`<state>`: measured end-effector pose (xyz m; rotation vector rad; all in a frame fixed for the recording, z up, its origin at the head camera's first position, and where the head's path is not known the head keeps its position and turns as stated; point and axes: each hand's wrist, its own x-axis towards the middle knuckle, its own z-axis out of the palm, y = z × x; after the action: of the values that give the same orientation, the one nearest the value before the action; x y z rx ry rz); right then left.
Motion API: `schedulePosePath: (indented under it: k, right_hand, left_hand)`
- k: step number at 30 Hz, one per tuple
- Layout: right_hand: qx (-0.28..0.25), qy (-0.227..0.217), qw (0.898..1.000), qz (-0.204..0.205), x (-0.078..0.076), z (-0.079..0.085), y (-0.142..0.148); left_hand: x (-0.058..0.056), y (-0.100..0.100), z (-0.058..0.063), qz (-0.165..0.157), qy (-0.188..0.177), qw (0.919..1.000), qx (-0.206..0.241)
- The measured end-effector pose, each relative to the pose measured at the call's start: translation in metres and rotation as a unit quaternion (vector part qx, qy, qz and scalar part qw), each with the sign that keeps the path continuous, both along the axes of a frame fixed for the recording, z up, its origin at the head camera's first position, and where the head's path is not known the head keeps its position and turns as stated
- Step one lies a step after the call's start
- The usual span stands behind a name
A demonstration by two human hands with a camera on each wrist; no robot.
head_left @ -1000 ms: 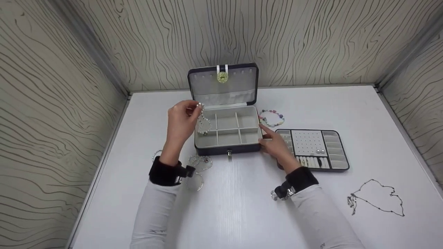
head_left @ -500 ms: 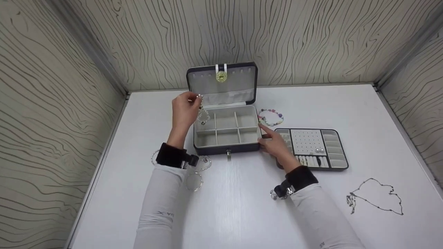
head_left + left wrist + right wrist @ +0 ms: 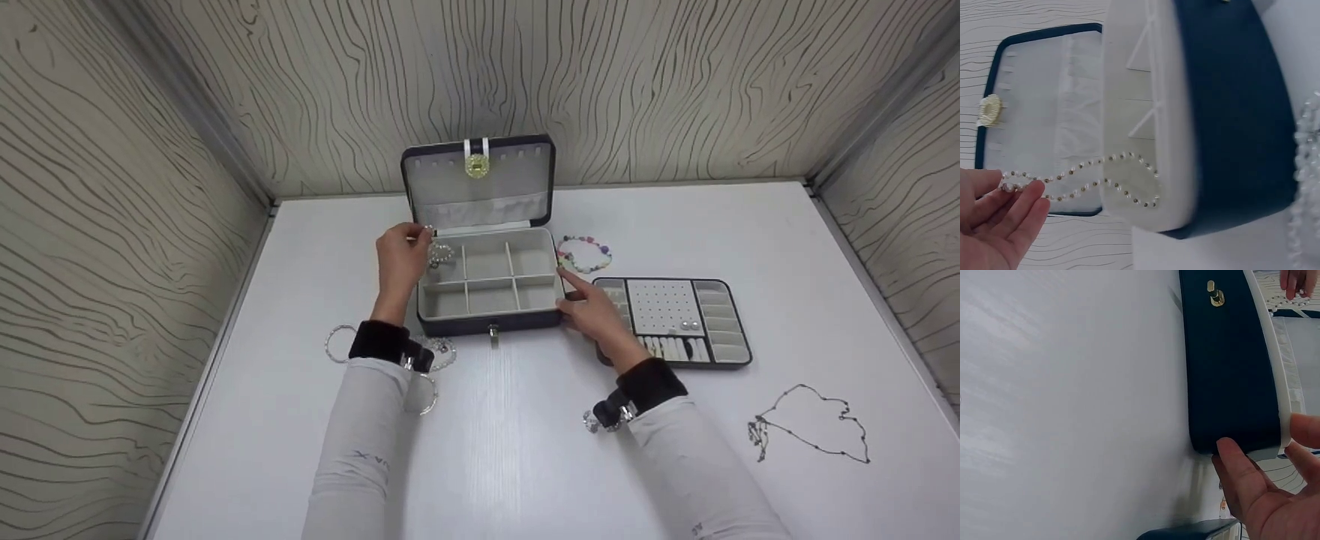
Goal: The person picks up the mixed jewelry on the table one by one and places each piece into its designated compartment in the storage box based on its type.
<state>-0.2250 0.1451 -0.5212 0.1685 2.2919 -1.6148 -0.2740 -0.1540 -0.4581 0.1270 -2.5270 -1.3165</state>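
A dark navy jewelry box (image 3: 457,327) stands with its lid (image 3: 480,184) up, its interior split into several pale compartments. My left hand (image 3: 401,259) is at the box's back left corner. Between thumb and fingers it pinches one end of a string of pearl beads (image 3: 1088,163), pearls alternating with small gold beads. The lower loop hangs over the back left compartment. My right hand (image 3: 592,309) rests against the box's right side with its fingers extended; in the right wrist view, fingertips (image 3: 1227,445) touch the navy wall near the corner and others lie by the rim.
Right of the box lies a compartment tray (image 3: 667,306) with pearl earrings (image 3: 690,325). A colourful bead bracelet (image 3: 604,249) sits behind it. Clear bracelets (image 3: 328,349) lie by my left forearm, a sparkling piece (image 3: 591,421) by my right wrist, a thin chain necklace (image 3: 817,448) at far right.
My left hand has moved forward along the box, rising and then lowering, carrying the string of pearl beads from the left front toward the back left compartment. The right hand has stayed at the box's side.
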Motion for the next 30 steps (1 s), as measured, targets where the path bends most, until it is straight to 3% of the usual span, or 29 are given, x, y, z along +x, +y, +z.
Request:
schedulePosePath:
  k: [8, 18, 21, 27, 30]
  right_hand:
    - [-0.026, -0.008, 1.000, -0.004, 0.000, 0.000, 0.001]
    - [-0.042, -0.011, 0.999, -0.005, -0.001, 0.001, 0.001]
    - [-0.035, -0.007, 0.999, -0.008, 0.000, 0.002, 0.001]
    - [0.016, 0.007, 1.000, -0.005, 0.001, 0.002, -0.001]
    - [0.031, 0.013, 0.999, -0.007, 0.002, 0.003, -0.002]
  left_hand:
    - [0.004, 0.005, -0.021, -0.021, -0.023, 0.9989, -0.036]
    - [0.002, 0.015, -0.039, -0.056, -0.060, 0.9856, -0.148]
    - [0.002, 0.019, -0.042, -0.069, -0.079, 0.9775, -0.183]
    - [0.003, 0.025, -0.050, -0.102, -0.098, 0.9473, -0.287]
    - [0.004, 0.027, -0.053, -0.113, -0.095, 0.9404, -0.306]
